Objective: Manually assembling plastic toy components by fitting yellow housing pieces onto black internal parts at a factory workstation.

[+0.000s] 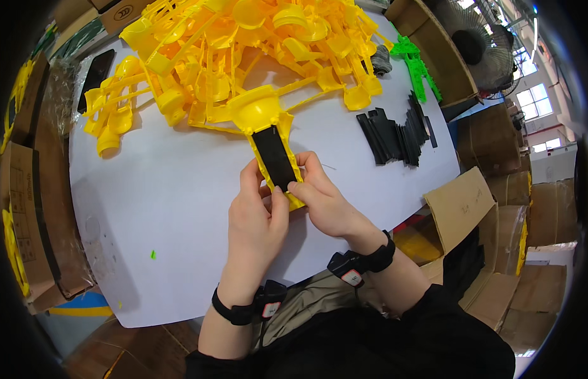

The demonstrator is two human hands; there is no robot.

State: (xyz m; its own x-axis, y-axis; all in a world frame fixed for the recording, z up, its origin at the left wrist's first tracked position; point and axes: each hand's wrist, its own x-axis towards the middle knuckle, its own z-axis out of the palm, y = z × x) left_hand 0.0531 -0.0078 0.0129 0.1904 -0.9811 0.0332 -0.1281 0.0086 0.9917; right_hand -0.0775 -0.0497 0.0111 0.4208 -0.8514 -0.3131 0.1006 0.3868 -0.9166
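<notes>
White table (180, 189) bears yellow plastic parts (243, 57), black strips (395, 136), green piece (415, 66).

Strips (395, 136) right of parts pile (243, 44) (on table (168, 189))

Factory workshop: cardboard boxes (528, 208), heaped yellow plastic mouldings (243, 57), industrial fan (477, 44).

Bright, even daylight from windows (535, 104) at right; soft shadows, sharp centre, fisheye bending and dark vignette at edges.
</notes>
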